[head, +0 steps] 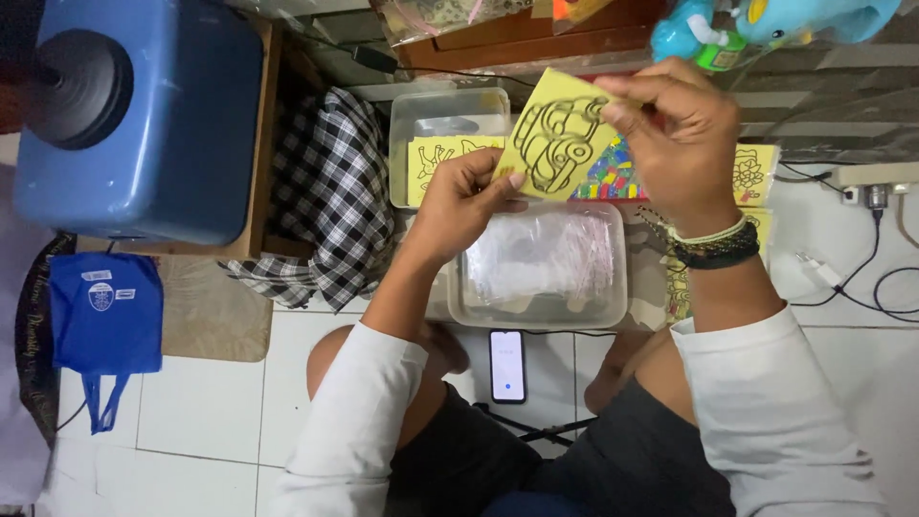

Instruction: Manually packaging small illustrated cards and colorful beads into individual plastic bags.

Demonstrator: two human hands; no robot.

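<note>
Nearest me, a phone (507,366) lies on the white tiled floor (220,402) between my knees. Beyond it sits a clear plastic container (542,263) of transparent sleeves. Above that, my left hand (459,206) has its grip pinched on the lower edge of a yellow card with a car outline (558,134), while my right hand (675,134) has its grip closed on the card's upper corner, holding it tilted in the air. Farther off stands a second clear tub (445,144) with another yellow card inside.
</note>
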